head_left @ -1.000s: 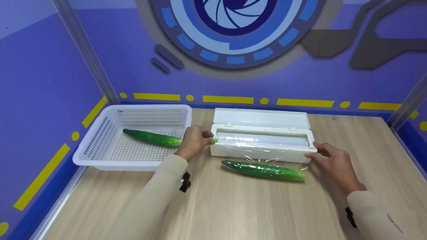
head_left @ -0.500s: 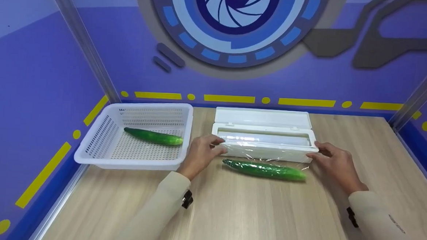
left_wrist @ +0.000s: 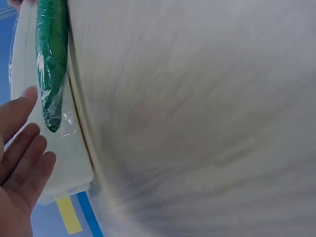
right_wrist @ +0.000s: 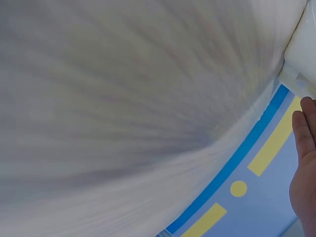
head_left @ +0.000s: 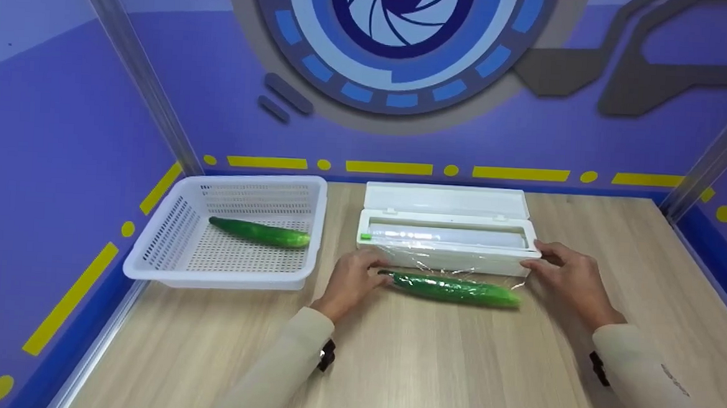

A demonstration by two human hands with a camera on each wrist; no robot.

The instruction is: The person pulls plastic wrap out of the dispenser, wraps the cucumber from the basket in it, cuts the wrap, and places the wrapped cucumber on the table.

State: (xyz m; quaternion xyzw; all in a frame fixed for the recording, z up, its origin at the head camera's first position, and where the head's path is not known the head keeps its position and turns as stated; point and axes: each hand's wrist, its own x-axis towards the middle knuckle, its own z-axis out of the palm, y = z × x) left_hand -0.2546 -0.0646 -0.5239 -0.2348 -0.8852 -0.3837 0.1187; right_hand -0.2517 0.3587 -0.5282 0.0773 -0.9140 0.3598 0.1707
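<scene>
A white cling film dispenser (head_left: 448,258) lies with its lid raised at the back and a roll of film (head_left: 449,236) inside. Clear film (head_left: 459,272) runs from it over a cucumber (head_left: 452,289) on the table in front. Beside the cucumber's dark left tip is my left hand (head_left: 353,281); in the left wrist view its thumb and fingers (left_wrist: 29,163) are spread apart, with nothing between them. My right hand (head_left: 571,280) holds the dispenser's right end between thumb and fingers. At the dispenser's left end sits a small green slider (head_left: 366,236).
To the left stands a white perforated basket (head_left: 210,278) with a second cucumber (head_left: 259,233) in it. Blue printed panels (head_left: 404,144) wall the wooden table (head_left: 417,362) at the back and both sides.
My left hand has left the green slider at the dispenser's left end and come down and right to the cucumber's tip. The right hand stays on the dispenser.
</scene>
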